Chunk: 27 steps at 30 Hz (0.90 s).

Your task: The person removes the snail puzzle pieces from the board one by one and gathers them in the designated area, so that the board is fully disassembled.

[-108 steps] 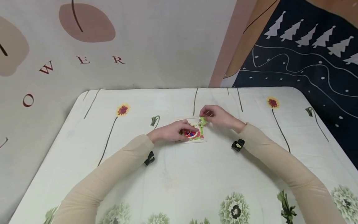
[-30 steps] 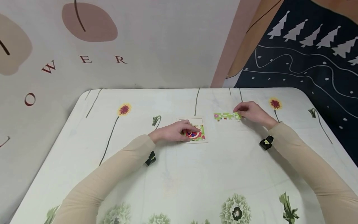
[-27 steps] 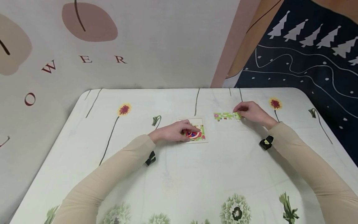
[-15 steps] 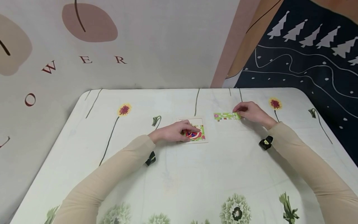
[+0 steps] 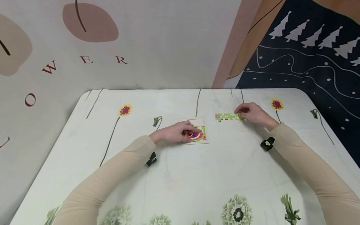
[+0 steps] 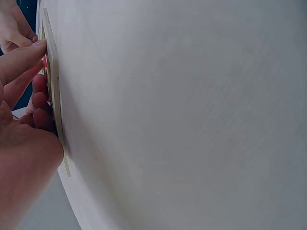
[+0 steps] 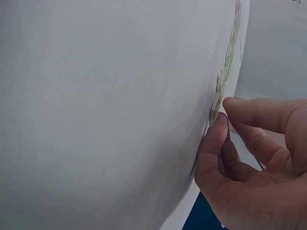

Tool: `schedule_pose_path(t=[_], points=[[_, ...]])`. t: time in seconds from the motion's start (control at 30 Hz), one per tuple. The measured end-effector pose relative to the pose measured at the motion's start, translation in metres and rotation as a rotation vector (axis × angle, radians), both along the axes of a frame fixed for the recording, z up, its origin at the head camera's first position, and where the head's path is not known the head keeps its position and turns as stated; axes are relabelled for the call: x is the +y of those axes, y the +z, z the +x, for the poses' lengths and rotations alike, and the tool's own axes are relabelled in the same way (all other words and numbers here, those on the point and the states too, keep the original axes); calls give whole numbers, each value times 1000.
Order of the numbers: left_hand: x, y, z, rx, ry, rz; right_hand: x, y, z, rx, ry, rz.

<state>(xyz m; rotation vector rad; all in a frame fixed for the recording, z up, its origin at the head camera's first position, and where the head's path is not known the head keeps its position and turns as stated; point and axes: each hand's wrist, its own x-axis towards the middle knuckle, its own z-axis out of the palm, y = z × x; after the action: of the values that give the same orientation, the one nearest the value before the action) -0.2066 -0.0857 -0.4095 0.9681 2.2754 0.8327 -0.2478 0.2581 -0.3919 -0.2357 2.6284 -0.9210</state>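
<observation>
A square jigsaw tray [image 5: 206, 139] with a thin pale border lies mid-table, showing a red, blue and green picture. My left hand [image 5: 172, 132] rests over its left part, thumb and fingertips touching the picture and hiding much of it. From the left wrist view, the tray's edge [image 6: 56, 91] appears side-on beneath the fingers. To the right, a row of green puzzle pieces [image 5: 225, 117] lies flat on the cloth. My right hand [image 5: 254, 113] pinches the puzzle piece [image 7: 216, 111] at the row's right end between thumb and finger.
A white tablecloth [image 5: 191, 175] printed with flowers and stems covers the table. The table's back edge meets a pale patterned wall [image 5: 168, 56], and dark cloth with tree prints [image 5: 298, 68] hangs at the right.
Since the oldest frame, my right hand has moved from the tray's upper right corner to the right with a green piece. The row now shows. My left hand has stayed on the tray.
</observation>
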Motion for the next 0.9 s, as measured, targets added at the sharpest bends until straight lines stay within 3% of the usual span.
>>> schedule_pose_path(t=[0.47,0.9], points=[[0,0,1,14,-11,6,-6,4,4,44,-28,-64],[3,5,12,111,11,-22,-32,5,21,121,86,-155]])
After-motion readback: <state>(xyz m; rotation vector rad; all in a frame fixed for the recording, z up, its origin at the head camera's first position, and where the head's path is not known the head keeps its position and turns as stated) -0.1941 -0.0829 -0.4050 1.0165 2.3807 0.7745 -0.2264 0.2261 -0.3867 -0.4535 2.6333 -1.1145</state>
